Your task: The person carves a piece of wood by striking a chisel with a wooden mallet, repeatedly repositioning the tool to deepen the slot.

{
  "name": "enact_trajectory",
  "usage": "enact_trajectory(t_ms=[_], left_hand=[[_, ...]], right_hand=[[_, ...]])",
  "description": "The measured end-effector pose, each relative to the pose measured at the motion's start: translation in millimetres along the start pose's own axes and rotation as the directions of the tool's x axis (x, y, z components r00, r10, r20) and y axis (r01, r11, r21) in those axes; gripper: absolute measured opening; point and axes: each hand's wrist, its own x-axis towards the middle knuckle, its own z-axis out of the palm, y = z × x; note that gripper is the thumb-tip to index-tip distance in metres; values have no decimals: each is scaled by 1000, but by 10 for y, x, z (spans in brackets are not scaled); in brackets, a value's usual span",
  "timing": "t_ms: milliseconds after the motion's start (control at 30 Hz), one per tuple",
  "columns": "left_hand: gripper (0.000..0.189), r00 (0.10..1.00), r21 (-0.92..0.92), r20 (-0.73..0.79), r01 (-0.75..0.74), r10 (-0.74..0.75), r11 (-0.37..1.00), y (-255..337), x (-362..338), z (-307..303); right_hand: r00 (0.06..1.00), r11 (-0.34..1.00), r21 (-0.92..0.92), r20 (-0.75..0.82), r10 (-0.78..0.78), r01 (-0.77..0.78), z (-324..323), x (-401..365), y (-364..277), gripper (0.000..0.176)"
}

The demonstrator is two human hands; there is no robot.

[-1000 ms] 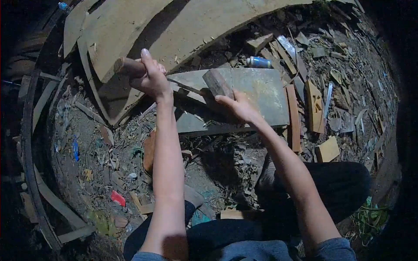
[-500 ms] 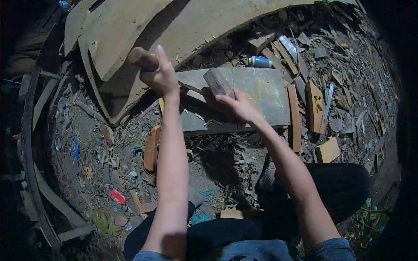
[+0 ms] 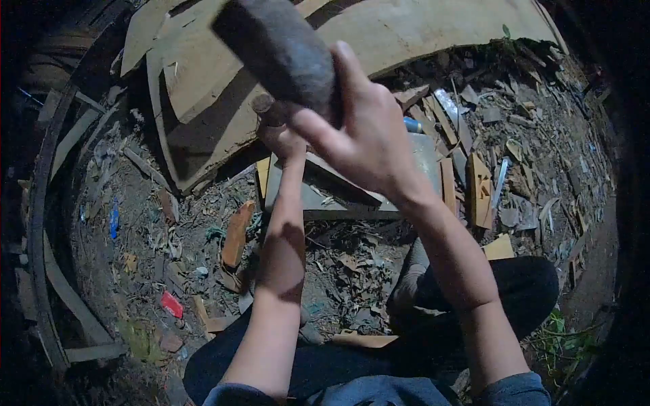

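Note:
Close to the camera, my right hand (image 3: 369, 135) is wrapped round a thick dark wooden block (image 3: 277, 54), raised high. Behind and below it, my left hand (image 3: 283, 141) grips a round-ended wooden handle (image 3: 263, 103); the block and my right hand hide part of it, and its lower end cannot be made out. Beneath both hands lies a flat grey slab (image 3: 423, 152), with a long dark wooden piece (image 3: 342, 184) on top.
Large curved boards (image 3: 433, 27) lie across the back. An orange-brown wood piece (image 3: 238, 233) rests left of the slab, a notched block (image 3: 481, 193) to its right. A blue can (image 3: 412, 125) is behind. Wood scraps and a red packet (image 3: 172, 304) litter the ground.
My right hand has lifted the dark block up towards the camera and to the left. My left hand has moved right and slightly down with the handle, closer to the slab.

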Motion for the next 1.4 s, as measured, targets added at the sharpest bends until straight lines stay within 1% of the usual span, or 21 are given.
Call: enact_trajectory(t_ms=[67,100,200,267,333,367,400,500,567,600,667,700,767,833,867,967,1000,1067,1133,1233,1400], left_hand=[[30,1000,-29,19,-2,2,1000,-34,-5,18],[29,999,-49,33,11,-9,999,-44,-12,15],[29,999,-106,43,35,-30,994,-76,-13,12],[29,999,-106,36,33,-30,994,-87,-14,1],[28,999,-94,35,20,-17,995,-102,-23,-13],[28,999,-105,36,32,-28,994,-89,-18,-14],[28,998,-139,32,58,-54,989,-81,-20,-24],[28,988,-289,18,150,-152,945,-9,25,-72],[28,991,-183,80,118,-105,976,10,76,-220],[28,989,-89,135,75,-62,993,38,117,-316],[29,956,-242,-8,283,-294,928,42,151,-243],[23,938,-392,32,328,-344,859,269,129,-276],[27,902,-469,70,406,-425,784,246,202,-360],[29,882,-478,84,443,-463,758,199,288,-453],[32,867,-554,18,423,-498,717,169,332,-473],[39,789,-624,-72,441,-610,645,-30,475,-600],[43,733,-635,-105,471,-673,612,-98,532,-628],[47,702,-652,-179,440,-689,617,-16,620,-680],[47,713,-646,-172,439,-680,624,82,660,-687],[41,823,-549,-22,465,-568,694,183,681,-661],[37,819,-533,52,506,-571,678,335,419,-329]], right_hand=[[950,905,-342,-92,-299,252,91,1,-72,54],[983,873,-453,81,-163,182,111,30,-51,55],[977,805,-568,200,-68,173,78,83,-41,55],[984,856,-492,148,-98,159,62,13,-113,55],[975,910,-367,-37,-221,193,45,-25,-212,55],[988,895,-422,2,-156,142,100,-18,-121,56],[979,841,-538,195,57,58,117,49,-58,59],[985,865,-501,145,89,-4,184,21,216,60],[956,930,-245,35,291,-274,232,-215,300,63],[941,941,-66,45,336,-333,261,-312,406,67],[896,896,35,53,440,-443,456,-525,905,71],[894,894,37,44,445,-447,505,-631,1097,71],[831,821,-194,49,554,-536,581,-842,1348,73],[791,778,-239,60,609,-581,592,-941,1448,73],[750,730,-290,59,659,-619,615,-990,1504,73],[775,761,-311,104,623,-570,577,-974,1574,72],[769,754,-310,101,632,-579,546,-951,1579,72],[726,739,-336,189,661,-584,505,-917,1592,75],[734,749,-290,181,654,-596,516,-923,1677,76],[752,773,-186,184,633,-606,543,-947,1808,79],[772,792,-130,180,610,-596,544,-932,1823,79]])
